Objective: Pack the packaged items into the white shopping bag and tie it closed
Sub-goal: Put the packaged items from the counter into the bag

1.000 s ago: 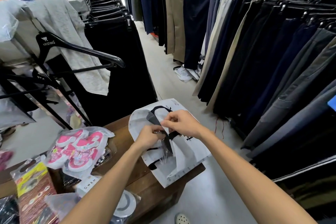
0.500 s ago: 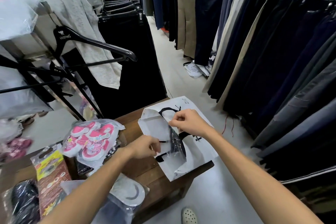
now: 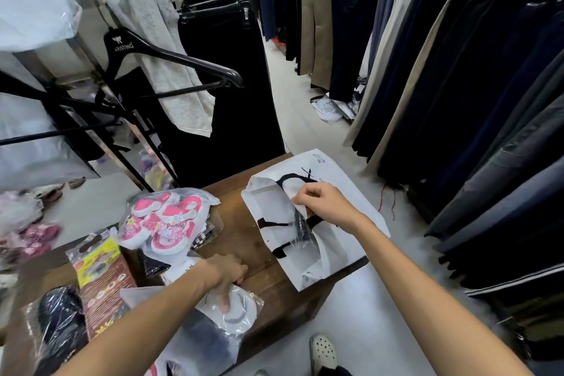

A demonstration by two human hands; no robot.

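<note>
Overhead, "ARISTINO" on black hanger (image 3: 171, 59); white shopping bag (image 3: 345, 189) print unreadable.

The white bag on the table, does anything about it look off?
The white bag lies flat with one corner hanging past the table edge over the floor. The right hand pinches its mouth open, so it seems steady.
</note>
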